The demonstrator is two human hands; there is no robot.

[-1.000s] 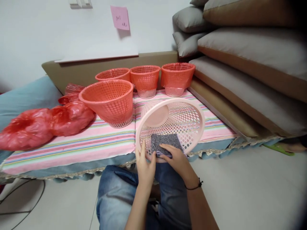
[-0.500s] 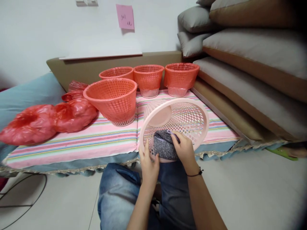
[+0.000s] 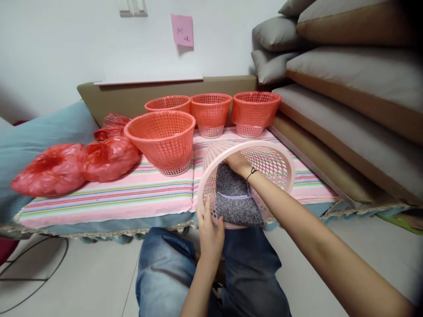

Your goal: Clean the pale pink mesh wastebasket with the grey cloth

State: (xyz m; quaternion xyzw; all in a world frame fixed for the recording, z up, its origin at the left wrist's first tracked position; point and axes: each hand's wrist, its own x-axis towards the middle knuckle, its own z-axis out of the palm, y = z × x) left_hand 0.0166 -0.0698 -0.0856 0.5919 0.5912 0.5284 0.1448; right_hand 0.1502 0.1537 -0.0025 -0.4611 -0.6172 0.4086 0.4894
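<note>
A pale pink plastic basket (image 3: 287, 176) with a lattice wall lies tilted on its side, its mouth facing me. My left hand (image 3: 210, 226) holds its lower left rim, the thumb against a speckled grey cloth (image 3: 238, 210) with a lilac line across it. That cloth lies inside the basket, spread from the near rim inward. My right hand (image 3: 238, 162) reaches deep into the basket, closed at the far end of the cloth. Its fingertips are partly hidden by the hand itself and the cloth.
Several red-orange baskets, one being the near basket (image 3: 161, 138), stand on a striped cover (image 3: 158, 193). Knotted red plastic bags (image 3: 53, 169) lie at the left. Stacked grey-brown cushions (image 3: 350, 70) rise at the right. A pink note (image 3: 182, 31) hangs on the wall.
My right hand has moved from the near rim deeper into the pink basket, drawing the grey cloth out longer. My left hand stays on the rim. The view has shifted slightly.
</note>
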